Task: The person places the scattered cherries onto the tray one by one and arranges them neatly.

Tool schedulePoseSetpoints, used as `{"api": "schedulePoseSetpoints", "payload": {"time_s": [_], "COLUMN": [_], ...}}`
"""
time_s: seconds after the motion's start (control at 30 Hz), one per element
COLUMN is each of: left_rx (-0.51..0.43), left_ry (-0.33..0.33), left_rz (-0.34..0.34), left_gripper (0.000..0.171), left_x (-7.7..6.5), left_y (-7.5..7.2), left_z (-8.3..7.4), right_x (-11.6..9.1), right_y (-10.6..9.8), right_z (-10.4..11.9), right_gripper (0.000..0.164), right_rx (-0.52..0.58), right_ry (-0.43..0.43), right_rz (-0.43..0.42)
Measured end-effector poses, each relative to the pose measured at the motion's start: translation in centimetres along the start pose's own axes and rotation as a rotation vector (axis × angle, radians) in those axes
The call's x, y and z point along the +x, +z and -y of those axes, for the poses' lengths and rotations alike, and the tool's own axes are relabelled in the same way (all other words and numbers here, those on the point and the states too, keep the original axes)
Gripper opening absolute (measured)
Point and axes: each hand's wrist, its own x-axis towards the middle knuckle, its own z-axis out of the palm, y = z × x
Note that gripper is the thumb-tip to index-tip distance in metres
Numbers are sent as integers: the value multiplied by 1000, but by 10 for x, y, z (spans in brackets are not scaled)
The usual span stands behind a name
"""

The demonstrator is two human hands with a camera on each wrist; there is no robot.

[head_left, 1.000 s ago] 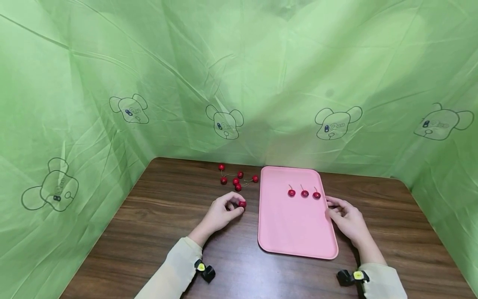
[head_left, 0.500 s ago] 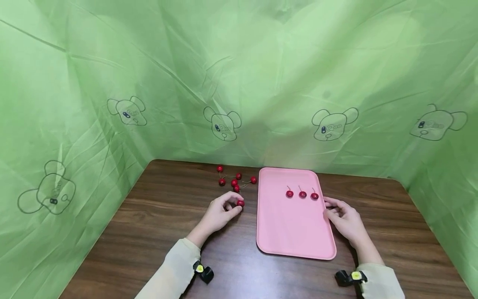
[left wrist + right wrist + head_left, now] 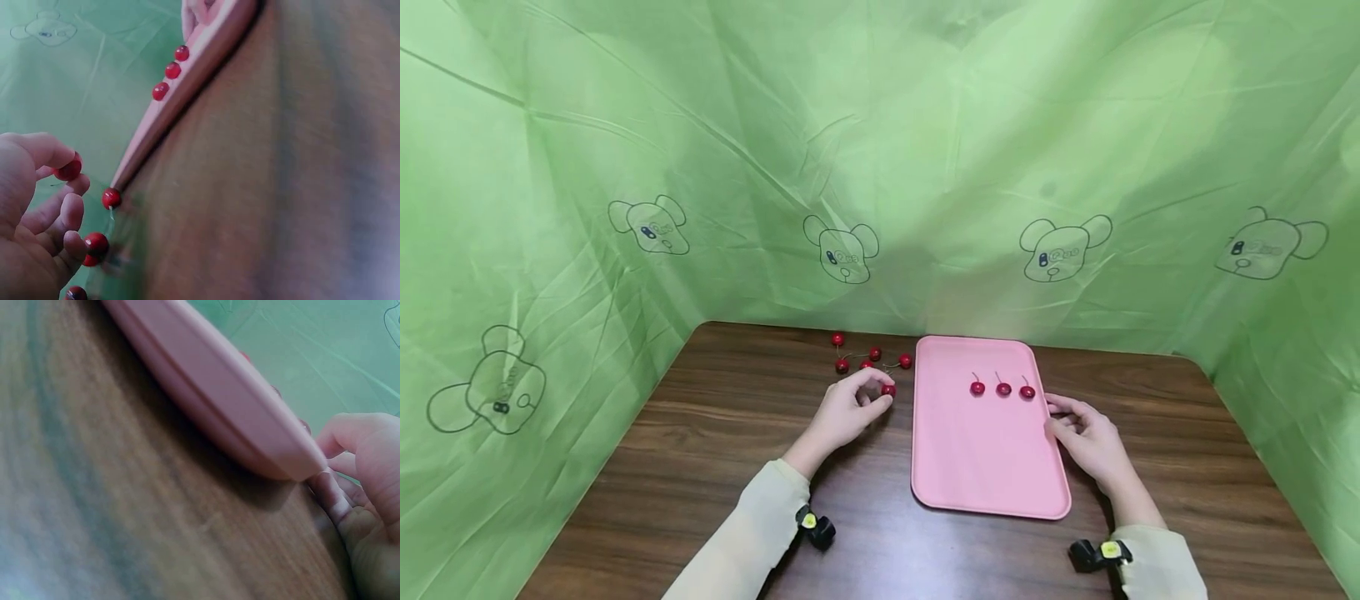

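Note:
Between the thumb and fingertips of my left hand is a red cherry, pinched beside a loose group of cherries with thin stems on the table. A pink rectangular tray lies to the right of that hand. Three cherries stand in a row across the tray's upper right part, stems pointing up. My right hand holds the tray's right rim with thumb and fingers. In the right wrist view the tray partly hides the cherries behind it.
The dark wood-grain table reaches back to a green fabric screen printed with mouse-head outlines. The screen encloses the back and both sides. A black wrist camera sits on each sleeve.
My left hand has moved slightly away from me and lifted the pinched cherry, now covering part of the loose group. The right hand stays at the tray's rim. The head view shifts slightly.

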Motion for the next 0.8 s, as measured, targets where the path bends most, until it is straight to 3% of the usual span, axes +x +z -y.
{"api": "schedulePoseSetpoints", "payload": {"time_s": [0.43,0.8], "left_rx": [-25,-5], "left_ry": [28,-17], "left_rz": [-25,44], "left_gripper": [19,24], "left_x": [35,53], "left_y": [9,30], "left_z": [-20,-31], "right_x": [3,0], "right_y": [3,0], "right_z": [-2,-1], "right_gripper": [45,47], "right_rx": [-7,-20], "right_ry": [-3,26], "right_rz": [-9,8]}}
